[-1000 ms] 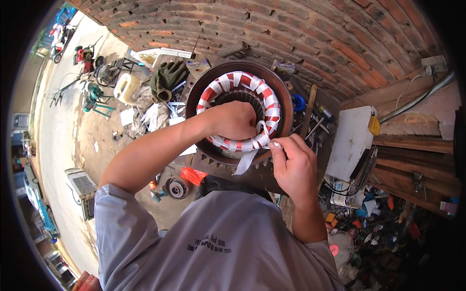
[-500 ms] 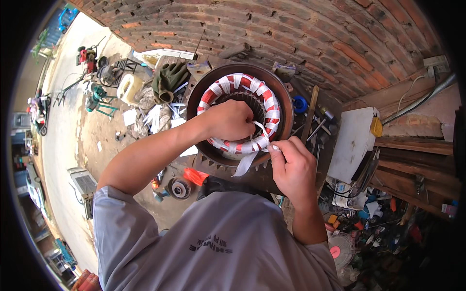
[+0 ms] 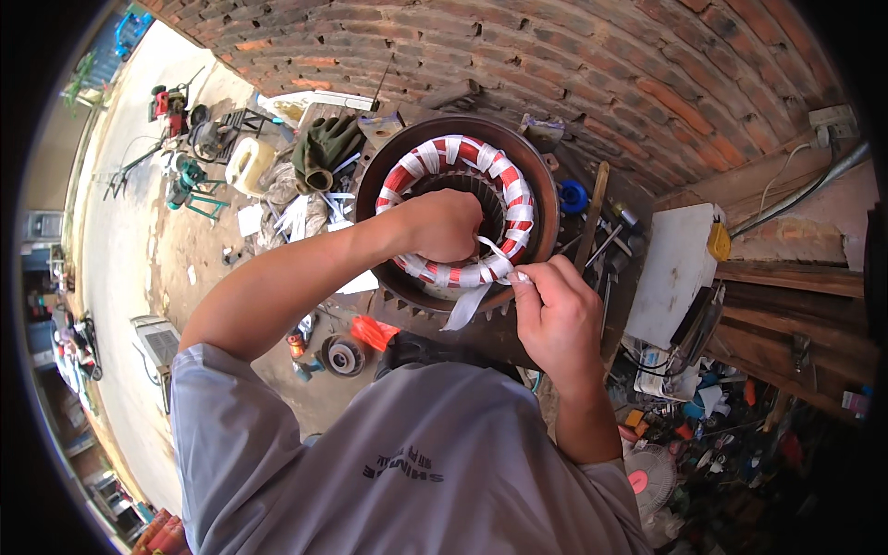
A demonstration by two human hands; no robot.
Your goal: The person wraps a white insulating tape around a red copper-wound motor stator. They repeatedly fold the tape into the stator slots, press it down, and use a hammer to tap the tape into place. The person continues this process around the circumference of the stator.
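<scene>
A motor stator in a round brown metal housing (image 3: 368, 176) sits before me. Its ring of red coil windings (image 3: 514, 194) is wrapped at intervals with white cloth tape. My left hand (image 3: 446, 227) is closed in a fist over the stator's bore, gripping the white tape (image 3: 490, 244), which runs across the ring. At the ring's near right edge, my right hand (image 3: 558, 301) pinches the tape between thumb and forefinger. A loose tape end (image 3: 467, 308) hangs over the housing's near rim. The left fingertips are hidden in the bore.
Dark green gloves (image 3: 326, 153) and paper scraps lie left of the housing. A blue tape roll (image 3: 573, 196), a wooden stick (image 3: 592, 213) and hand tools lie to its right. A brick wall (image 3: 518, 55) rises behind. A rotor-like part (image 3: 343, 356) lies on the ground.
My left hand has shifted slightly left, with the tape still running between both hands. The right hand keeps its pinch in nearly the same place.
</scene>
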